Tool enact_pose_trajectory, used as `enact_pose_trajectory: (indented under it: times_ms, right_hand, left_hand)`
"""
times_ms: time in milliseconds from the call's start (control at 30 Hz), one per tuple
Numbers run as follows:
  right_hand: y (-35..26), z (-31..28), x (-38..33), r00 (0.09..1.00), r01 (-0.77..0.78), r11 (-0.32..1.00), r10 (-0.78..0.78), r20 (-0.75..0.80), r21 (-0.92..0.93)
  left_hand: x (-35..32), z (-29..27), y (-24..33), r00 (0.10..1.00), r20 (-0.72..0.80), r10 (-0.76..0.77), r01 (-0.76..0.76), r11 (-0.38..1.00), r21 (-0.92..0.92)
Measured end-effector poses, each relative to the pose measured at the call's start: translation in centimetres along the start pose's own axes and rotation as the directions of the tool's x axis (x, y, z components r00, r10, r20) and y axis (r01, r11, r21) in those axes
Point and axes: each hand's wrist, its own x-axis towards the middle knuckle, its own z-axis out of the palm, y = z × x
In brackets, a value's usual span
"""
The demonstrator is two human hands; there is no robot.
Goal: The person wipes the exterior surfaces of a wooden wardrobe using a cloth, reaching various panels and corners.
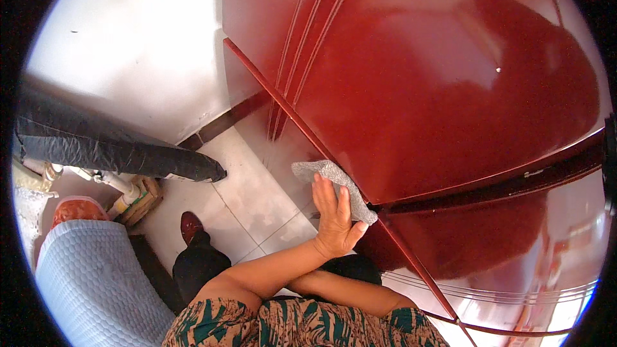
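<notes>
My left hand [335,218] presses a grey cloth [315,168] against the narrow edge [283,103] of a glossy dark red cabinet [411,109]. Its fingers lie along the cloth, which bends over that edge close to where a dark gap [463,198] meets it. My right forearm [353,290] crosses beneath the left one. The right hand is hidden behind the left forearm. Grooved lines run down the red panel, and its shiny surface mirrors the surroundings.
A long item in black wrapping [122,151] juts in from the left. Below it are white pipes [125,186] and a small box [146,202]. A pale blue quilted cover [96,276] drapes something at lower left. The floor has white tiles [241,199]; my dark red shoe [191,226] rests there.
</notes>
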Motion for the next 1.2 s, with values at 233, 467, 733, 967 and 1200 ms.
enact_pose_trajectory:
  times_ms: [233, 467, 733, 967, 1200]
  right_hand:
    - [-0.4, -1.0, 1.2, 0.996, -0.073, 0.997, 0.074, 0.046, -0.021]
    - [-1.5, -1.8, 0.0, 0.998, -0.012, 0.973, 0.026, 0.059, -0.229]
    - [-0.1, -1.0, 0.5, 0.984, 0.102, 0.991, -0.087, -0.158, 0.091]
    - [-0.3, -0.5, 0.2, 0.997, 0.035, 0.998, -0.039, -0.063, -0.057]
    - [-0.5, -0.6, 0.0, 0.999, 0.015, 0.993, -0.019, -0.033, -0.117]
  left_hand:
    - [6.7, -2.8, -1.8, 0.947, -0.177, -0.268, 0.249, 0.961, -0.124]
    - [8.5, -4.3, -3.3, 0.882, -0.206, -0.424, 0.374, 0.896, -0.240]
    - [3.1, -0.8, 1.4, 0.870, -0.148, -0.471, 0.437, 0.874, -0.212]
    - [1.6, -1.1, 4.4, 0.873, -0.064, -0.483, 0.404, 0.792, -0.458]
    - [1.6, -1.5, 3.8, 0.850, -0.091, -0.519, 0.434, 0.787, -0.439]
